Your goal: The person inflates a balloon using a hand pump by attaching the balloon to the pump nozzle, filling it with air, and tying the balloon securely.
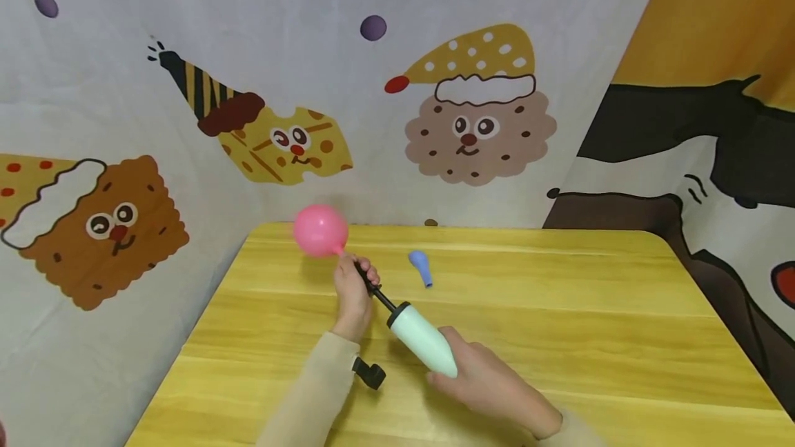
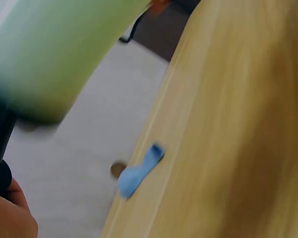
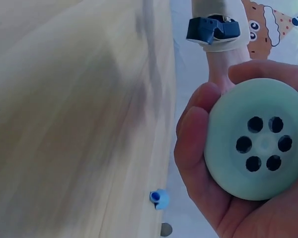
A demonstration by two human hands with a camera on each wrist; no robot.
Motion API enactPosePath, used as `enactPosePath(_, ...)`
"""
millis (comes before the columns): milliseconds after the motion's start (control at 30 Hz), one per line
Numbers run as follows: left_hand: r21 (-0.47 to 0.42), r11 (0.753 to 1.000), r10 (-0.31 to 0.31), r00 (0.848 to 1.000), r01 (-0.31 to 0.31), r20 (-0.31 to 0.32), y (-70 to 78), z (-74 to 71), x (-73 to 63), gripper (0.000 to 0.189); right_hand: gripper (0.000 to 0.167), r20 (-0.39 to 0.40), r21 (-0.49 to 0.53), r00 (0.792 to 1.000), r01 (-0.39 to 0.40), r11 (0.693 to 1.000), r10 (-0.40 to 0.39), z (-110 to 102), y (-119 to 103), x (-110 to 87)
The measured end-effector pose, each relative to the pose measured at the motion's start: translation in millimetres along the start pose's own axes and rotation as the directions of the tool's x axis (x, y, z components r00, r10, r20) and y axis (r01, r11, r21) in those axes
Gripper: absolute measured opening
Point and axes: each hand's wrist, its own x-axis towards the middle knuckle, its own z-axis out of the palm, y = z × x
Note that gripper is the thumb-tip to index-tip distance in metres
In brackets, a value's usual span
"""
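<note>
My left hand (image 1: 355, 288) grips the black rod end of a balloon pump, at the neck of a partly inflated pink balloon (image 1: 320, 230). Curled round the rear of the pump's mint-green barrel (image 1: 422, 338) is my right hand (image 1: 487, 378). A length of black rod shows between the left hand and the barrel. In the right wrist view, the barrel's round end (image 3: 264, 144) with several dark holes faces the camera, fingers wrapped round its side. A limp blue balloon (image 1: 420, 268) lies on the table, right of the left hand.
The yellow wood-grain table (image 1: 590, 309) lies beneath both hands. Behind it hangs a cloth (image 1: 298, 40) printed with cartoon snacks. A black camera mount (image 1: 370, 372) is strapped at the left sleeve.
</note>
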Motion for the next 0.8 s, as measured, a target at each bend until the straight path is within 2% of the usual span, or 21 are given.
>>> enactPosePath(133, 0.035, 0.999, -0.032, 0.997, 0.030, 0.069, -9.2, 9.4, -15.3, 0.038, 0.065, -0.012, 0.061, 1.000, 0.002, 0.998, -0.001, 1.5, -3.2, 10.7)
enactPosePath(233, 0.055, 0.998, -0.049, 0.996, 0.045, 0.073, -14.3, 9.8, -21.1, 0.036, 0.065, -0.009, 0.075, 1.000, -0.006, 0.997, 0.006, 3.0, -4.5, 14.4)
enactPosePath(300, 0.057, 0.997, -0.048, 0.997, 0.045, 0.058, -15.7, 7.8, -19.8, 0.036, 0.067, -0.001, 0.071, 1.000, -0.011, 0.997, 0.011, 4.4, -5.2, 15.5)
enactPosePath(433, 0.051, 0.998, -0.051, 0.997, 0.048, 0.050, -12.7, 5.7, -9.9, 0.035, 0.071, -0.019, 0.043, 1.000, -0.014, 0.999, 0.015, 5.0, -6.8, 15.8)
enactPosePath(533, 0.030, 0.998, -0.048, 0.998, 0.047, 0.039, -6.0, 4.2, 0.5, 0.034, 0.071, -0.053, -0.020, 0.999, -0.007, 1.000, 0.006, 2.5, -5.5, 10.9)
enactPosePath(700, -0.019, 1.000, 0.006, 1.000, -0.006, -0.024, 9.0, -4.3, 21.8, 0.034, 0.067, -0.057, -0.098, 0.998, 0.016, 0.995, -0.021, -3.7, -0.1, -5.1)
enactPosePath(800, -0.016, 1.000, 0.013, 0.999, -0.014, -0.029, 14.3, -7.7, 29.5, 0.034, 0.063, -0.054, -0.106, 0.998, 0.035, 0.994, -0.041, -5.2, 2.6, -9.9)
